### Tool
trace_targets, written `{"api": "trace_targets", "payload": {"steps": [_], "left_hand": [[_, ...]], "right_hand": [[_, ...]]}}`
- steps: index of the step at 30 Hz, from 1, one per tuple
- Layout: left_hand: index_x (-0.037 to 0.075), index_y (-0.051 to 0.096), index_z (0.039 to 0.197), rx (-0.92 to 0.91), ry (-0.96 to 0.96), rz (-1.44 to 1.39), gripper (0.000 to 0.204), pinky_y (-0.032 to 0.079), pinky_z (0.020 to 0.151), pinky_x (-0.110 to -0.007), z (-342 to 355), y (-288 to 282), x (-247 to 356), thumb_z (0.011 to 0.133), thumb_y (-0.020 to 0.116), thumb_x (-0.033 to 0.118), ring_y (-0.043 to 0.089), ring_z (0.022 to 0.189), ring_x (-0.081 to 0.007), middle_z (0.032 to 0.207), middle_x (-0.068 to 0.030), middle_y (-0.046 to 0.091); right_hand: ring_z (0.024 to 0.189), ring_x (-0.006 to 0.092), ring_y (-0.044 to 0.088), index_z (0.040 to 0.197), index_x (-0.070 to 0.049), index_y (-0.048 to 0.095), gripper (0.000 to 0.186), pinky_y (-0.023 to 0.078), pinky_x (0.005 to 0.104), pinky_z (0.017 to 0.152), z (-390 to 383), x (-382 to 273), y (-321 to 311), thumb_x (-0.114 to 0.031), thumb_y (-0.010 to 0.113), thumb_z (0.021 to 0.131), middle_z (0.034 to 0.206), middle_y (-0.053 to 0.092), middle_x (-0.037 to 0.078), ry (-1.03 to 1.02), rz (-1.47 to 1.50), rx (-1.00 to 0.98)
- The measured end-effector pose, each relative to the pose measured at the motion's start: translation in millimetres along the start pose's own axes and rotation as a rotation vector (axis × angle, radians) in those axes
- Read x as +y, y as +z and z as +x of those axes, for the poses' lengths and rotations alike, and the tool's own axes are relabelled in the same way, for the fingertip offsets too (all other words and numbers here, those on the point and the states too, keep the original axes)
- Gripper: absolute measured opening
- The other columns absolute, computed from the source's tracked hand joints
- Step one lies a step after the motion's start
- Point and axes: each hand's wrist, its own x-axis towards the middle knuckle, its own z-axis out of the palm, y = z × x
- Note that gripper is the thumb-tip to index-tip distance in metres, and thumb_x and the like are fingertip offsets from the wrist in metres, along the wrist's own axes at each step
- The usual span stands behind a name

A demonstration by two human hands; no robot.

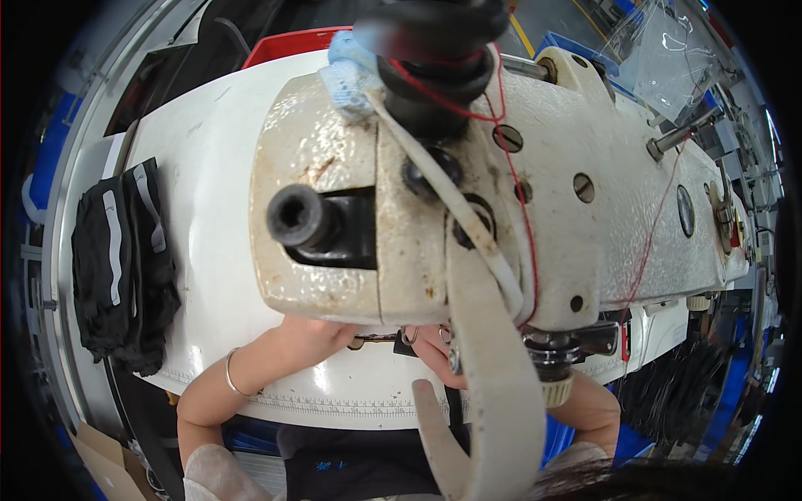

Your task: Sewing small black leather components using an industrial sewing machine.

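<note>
A cream sewing machine head (317, 142) fills the middle of the head view, with red thread, a pale strap and a light blue cloth (342, 88) on it. My left hand (317, 338), a bracelet on its wrist, reaches beneath the machine's front edge near the needle area; its fingers are hidden. My right hand (434, 355) is beneath the head too, partly behind the hanging strap (493, 392), with fingers bent beside small metal parts. What either hand holds cannot be made out.
A stack of black fabric pieces with pale strips (121, 259) lies on the white table (213, 192) at left. A red bin (284, 46) stands behind. Dark material (668, 401) hangs at the right. A cardboard box (100, 455) is at lower left, a plastic bag (656, 67) at back right.
</note>
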Motion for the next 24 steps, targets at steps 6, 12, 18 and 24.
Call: {"api": "trace_targets", "payload": {"steps": [6, 12, 18, 24], "left_hand": [[0.003, 0.069, 0.095, 0.097, 0.262, 0.196, 0.045, 0.050, 0.080, -0.042, 6, -7, 14, 0.052, 0.065, -0.008, 0.063, 0.092, -0.0309, 0.100, -0.0131, 0.065], [0.002, 0.069, 0.092, 0.113, 0.238, 0.192, 0.039, 0.051, 0.077, -0.041, 3, -6, 14, 0.055, 0.066, -0.007, 0.064, 0.087, -0.0306, 0.097, -0.0132, 0.066], [0.003, 0.069, 0.092, 0.082, 0.270, 0.201, 0.034, 0.051, 0.079, -0.040, 11, -6, 22, 0.059, 0.070, 0.001, 0.064, 0.090, -0.0303, 0.097, -0.0144, 0.065], [-0.001, 0.069, 0.097, -0.027, 0.245, 0.282, 0.035, 0.050, 0.083, -0.041, -4, -13, 16, 0.063, 0.068, 0.006, 0.061, 0.096, -0.0295, 0.100, -0.0147, 0.064]], "right_hand": [[0.086, 0.0195, 0.056, 0.086, -0.005, 0.063, 0.017, 0.052, 0.0299, 0.066, 23, 1, -12, -0.016, 0.061, 0.073, 0.096, 0.059, 0.007, -0.106, -0.075, -0.038], [0.092, 0.0199, 0.056, 0.086, -0.005, 0.064, 0.022, 0.052, 0.0297, 0.066, 22, 0, -2, -0.017, 0.063, 0.068, 0.097, 0.058, 0.006, -0.086, 0.054, -0.006], [0.092, 0.0207, 0.056, 0.091, -0.003, 0.063, 0.027, 0.053, 0.0315, 0.068, 18, -2, -7, -0.014, 0.062, 0.067, 0.099, 0.059, 0.006, -0.057, 0.052, 0.065], [0.078, 0.0236, 0.061, 0.097, -0.005, 0.063, 0.018, 0.052, 0.0332, 0.068, 39, -14, -40, -0.010, 0.057, 0.081, 0.089, 0.061, 0.009, 0.373, 0.410, -0.088]]}}
